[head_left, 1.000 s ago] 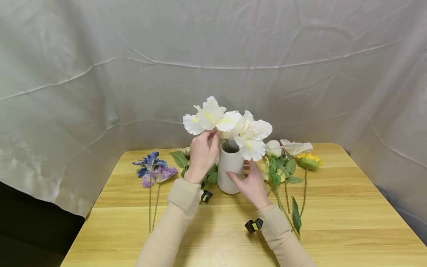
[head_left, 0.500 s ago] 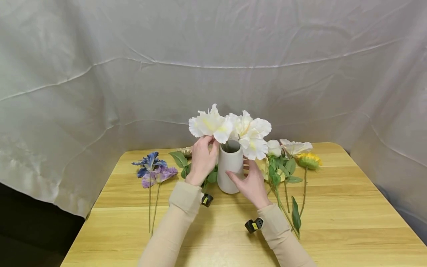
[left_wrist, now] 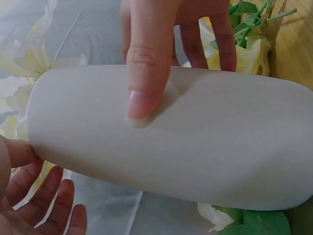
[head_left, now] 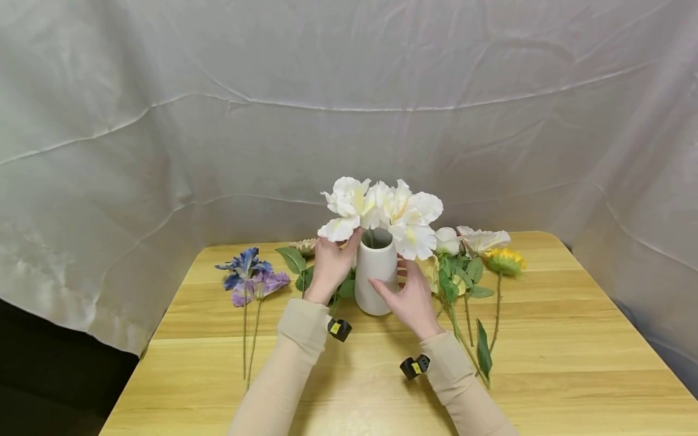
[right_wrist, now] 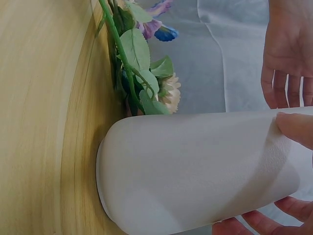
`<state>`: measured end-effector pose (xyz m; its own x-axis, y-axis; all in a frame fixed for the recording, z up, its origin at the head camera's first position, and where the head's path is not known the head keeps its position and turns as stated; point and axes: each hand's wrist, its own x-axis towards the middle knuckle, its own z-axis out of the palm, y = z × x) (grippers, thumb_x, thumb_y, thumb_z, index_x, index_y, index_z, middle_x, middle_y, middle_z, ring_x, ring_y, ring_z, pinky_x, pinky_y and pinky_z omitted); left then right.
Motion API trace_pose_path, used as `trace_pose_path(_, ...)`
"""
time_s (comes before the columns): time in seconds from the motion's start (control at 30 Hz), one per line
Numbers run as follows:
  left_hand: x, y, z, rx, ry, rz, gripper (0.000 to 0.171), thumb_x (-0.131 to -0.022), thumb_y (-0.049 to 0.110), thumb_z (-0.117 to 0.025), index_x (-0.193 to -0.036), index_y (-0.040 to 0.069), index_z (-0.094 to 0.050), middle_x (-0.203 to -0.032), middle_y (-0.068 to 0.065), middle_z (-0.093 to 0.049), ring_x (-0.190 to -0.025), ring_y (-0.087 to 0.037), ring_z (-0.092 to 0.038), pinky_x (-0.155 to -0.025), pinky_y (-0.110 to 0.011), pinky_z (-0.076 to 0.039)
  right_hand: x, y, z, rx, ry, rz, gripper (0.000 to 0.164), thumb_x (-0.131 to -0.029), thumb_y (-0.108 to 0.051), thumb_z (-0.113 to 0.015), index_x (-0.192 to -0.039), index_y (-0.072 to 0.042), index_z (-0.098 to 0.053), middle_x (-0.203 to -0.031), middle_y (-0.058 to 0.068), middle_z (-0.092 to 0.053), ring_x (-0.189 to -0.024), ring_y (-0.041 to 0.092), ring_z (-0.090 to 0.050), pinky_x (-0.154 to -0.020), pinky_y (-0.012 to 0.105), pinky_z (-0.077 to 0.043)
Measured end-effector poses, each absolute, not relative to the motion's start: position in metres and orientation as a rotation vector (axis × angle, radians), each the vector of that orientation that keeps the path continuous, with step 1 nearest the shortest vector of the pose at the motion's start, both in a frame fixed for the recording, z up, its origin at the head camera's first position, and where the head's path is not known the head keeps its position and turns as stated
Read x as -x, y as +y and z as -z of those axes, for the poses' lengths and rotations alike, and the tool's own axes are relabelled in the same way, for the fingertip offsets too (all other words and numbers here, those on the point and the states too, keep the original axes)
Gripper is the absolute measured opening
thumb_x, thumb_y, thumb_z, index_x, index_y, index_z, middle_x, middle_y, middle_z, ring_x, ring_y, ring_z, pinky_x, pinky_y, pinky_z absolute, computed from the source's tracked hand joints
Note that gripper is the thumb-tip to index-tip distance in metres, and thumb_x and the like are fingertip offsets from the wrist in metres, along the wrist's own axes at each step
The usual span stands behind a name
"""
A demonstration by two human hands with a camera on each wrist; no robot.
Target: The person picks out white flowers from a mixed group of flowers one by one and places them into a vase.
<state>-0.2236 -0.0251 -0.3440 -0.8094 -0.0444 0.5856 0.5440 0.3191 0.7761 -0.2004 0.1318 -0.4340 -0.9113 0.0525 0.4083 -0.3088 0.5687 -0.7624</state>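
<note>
A white vase (head_left: 376,280) stands upright on the table, with my right hand (head_left: 412,304) gripping its right side. In the left wrist view the right thumb (left_wrist: 144,93) presses flat on the vase wall. At the mouth of the vase, my left hand (head_left: 330,266) pinches a white iris (head_left: 345,206) just below its bloom. Its stem is mostly hidden by the fingers. Another white iris (head_left: 417,221) leans out over the right rim, its stem in the vase. The left hand (left_wrist: 39,196) appears right at the rim in the left wrist view, its other fingers loosely spread.
Blue (head_left: 246,264) and purple flowers (head_left: 268,284) lie on the left. Leafy stems (head_left: 294,260) lie behind the left hand. A yellow sunflower (head_left: 505,263), white blooms (head_left: 482,240) and green stems lie on the right. A grey cloth (head_left: 349,139) hangs behind the table (head_left: 556,363).
My left hand has lowered the left white iris toward the vase and shifted it slightly right, its bloom turning. The right hand has stayed on the vase.
</note>
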Motion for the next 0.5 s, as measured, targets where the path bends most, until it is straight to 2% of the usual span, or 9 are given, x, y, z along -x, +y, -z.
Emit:
trace_pose_path(0.3, 0.217, -0.028, 0.341, 0.471, -2.063, 1.681, 0.021, -0.087, 0.003, -0.065, -0.103, -0.009, -0.062, -0.097, -0.022, -0.065, -0.090, -0.031, -0.064, -0.080, -0.040, -0.056, 0.200, 0.132, 0.433, -0.185, -2.439, -1.291, 0.070, -0.078, -0.049, -0.071, -0.123, 0.000, -0.048, -0.116, 0.017, -0.057, -0.100, 0.032, -0.059, -0.081, 0.049, -0.053)
trace_pose_path(0.5, 0.226, -0.028, 0.354, 0.429, -2.000, 1.685, 0.020, -0.088, 0.010, -0.066, -0.101, -0.004, -0.062, -0.093, -0.018, -0.065, -0.085, -0.026, -0.064, -0.075, -0.038, -0.057, 0.200, 0.132, 0.433, -0.187, -2.436, -1.293, 0.070, -0.078, -0.049, -0.072, -0.122, 0.000, -0.049, -0.115, 0.018, -0.057, -0.100, 0.032, -0.060, -0.081, 0.049, -0.053)
